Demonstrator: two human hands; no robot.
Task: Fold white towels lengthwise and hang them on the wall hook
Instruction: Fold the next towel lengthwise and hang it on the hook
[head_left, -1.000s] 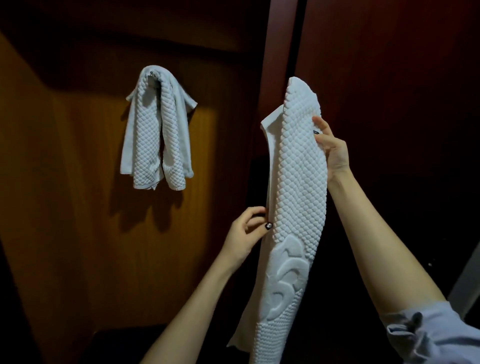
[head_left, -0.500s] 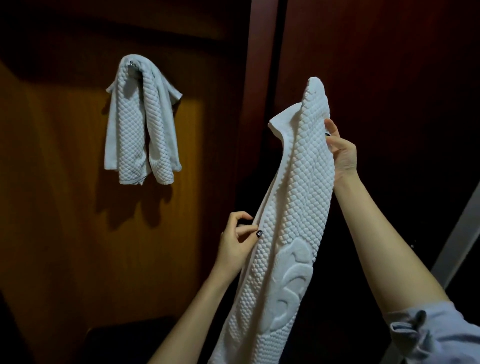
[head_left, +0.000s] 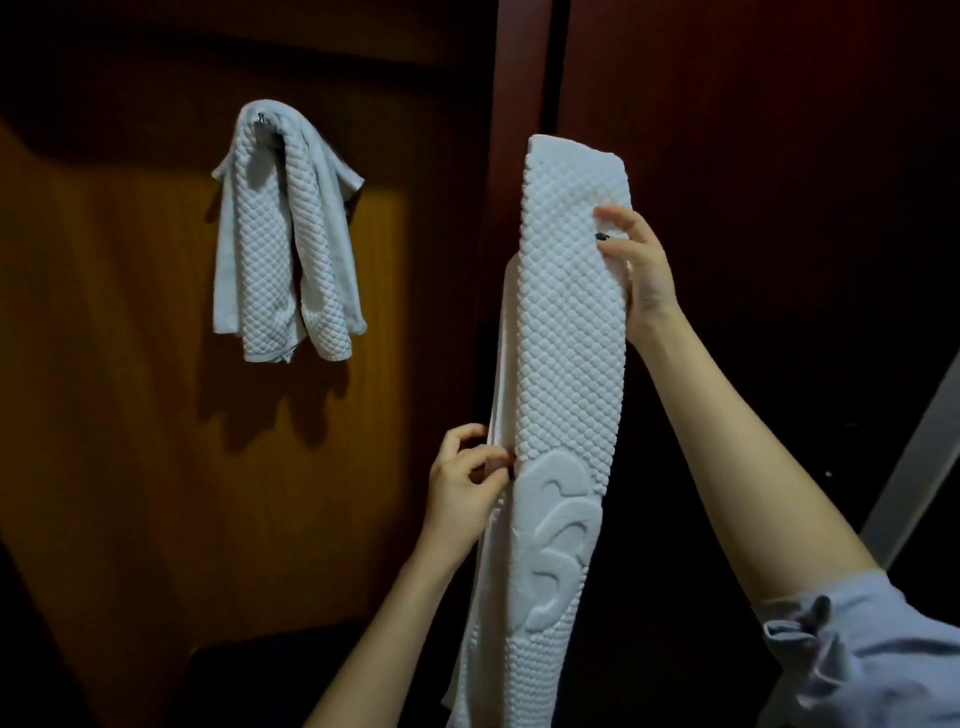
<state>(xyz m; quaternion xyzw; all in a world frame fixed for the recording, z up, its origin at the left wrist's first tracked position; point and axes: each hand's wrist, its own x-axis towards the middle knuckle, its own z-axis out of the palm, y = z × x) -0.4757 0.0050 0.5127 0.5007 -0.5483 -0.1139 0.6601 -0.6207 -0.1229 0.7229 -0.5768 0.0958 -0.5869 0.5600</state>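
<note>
I hold a long white quilted towel (head_left: 566, 353) upright in front of a dark wooden panel; it is folded into a narrow strip with an embossed emblem low down. My right hand (head_left: 636, 262) grips its upper right edge, thumb on the front. My left hand (head_left: 467, 480) pinches the left edge at mid-height, beside the emblem. A second white towel (head_left: 283, 234) hangs draped over a small metal wall hook (head_left: 261, 120) on the orange-brown wall to the upper left. The held towel's lower end runs out of view.
A vertical reddish wooden post (head_left: 519, 104) separates the lit wall panel (head_left: 130, 364) from the dark panel (head_left: 753, 130) on the right. A pale slanted bar (head_left: 914, 457) crosses the right edge. A dark shape (head_left: 249, 670) sits low at the bottom left.
The towel's top has flattened from a pointed, half-open fold into a squared narrow strip. My left hand has closed on the left edge; my right hand shifted its grip round the right edge.
</note>
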